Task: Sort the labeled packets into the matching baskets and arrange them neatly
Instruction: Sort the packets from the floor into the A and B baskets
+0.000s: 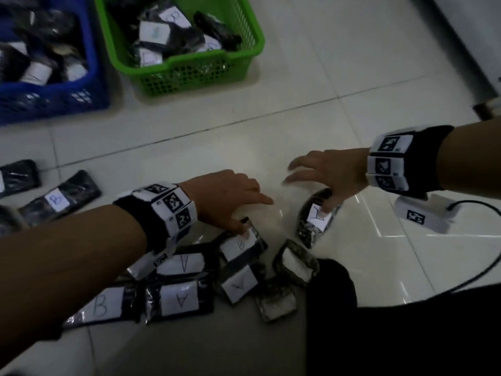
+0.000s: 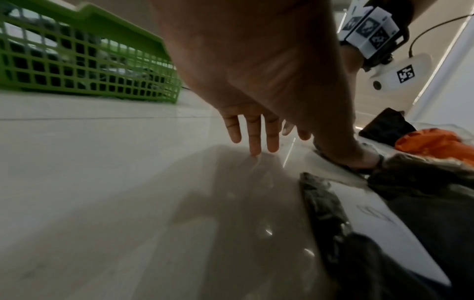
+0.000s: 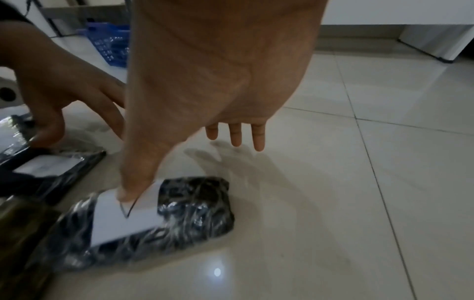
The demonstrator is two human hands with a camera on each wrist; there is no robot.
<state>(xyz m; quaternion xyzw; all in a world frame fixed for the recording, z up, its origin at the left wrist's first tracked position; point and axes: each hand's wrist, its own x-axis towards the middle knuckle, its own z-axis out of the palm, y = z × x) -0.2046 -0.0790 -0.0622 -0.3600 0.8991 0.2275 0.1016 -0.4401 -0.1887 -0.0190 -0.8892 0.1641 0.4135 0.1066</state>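
Black plastic-wrapped packets with white lettered labels lie on the tiled floor. My left hand [image 1: 233,198] hovers over the pile with straight fingers [image 2: 254,140] pointing right and reaching the floor, and its thumb rests on the top edge of one labelled packet [image 1: 242,246]. My right hand [image 1: 322,169] has its fingers [image 3: 236,134] spread above the floor. Its thumb presses the label of a separate packet [image 1: 314,221] [image 3: 164,219] marked with an A-like letter. The green basket [image 1: 189,73] [image 2: 89,67] and the blue basket [image 1: 54,103] [image 3: 110,46] stand at the far left, both holding packets.
More packets marked A [image 1: 179,298] and B [image 1: 100,306] lie under my left forearm, and loose ones [image 1: 59,200] at the left. My dark-clothed leg [image 1: 379,335] fills the lower right. A cable [image 1: 477,272] trails from the right wrist camera. Orange fabric [image 2: 436,144] lies beyond the packets.
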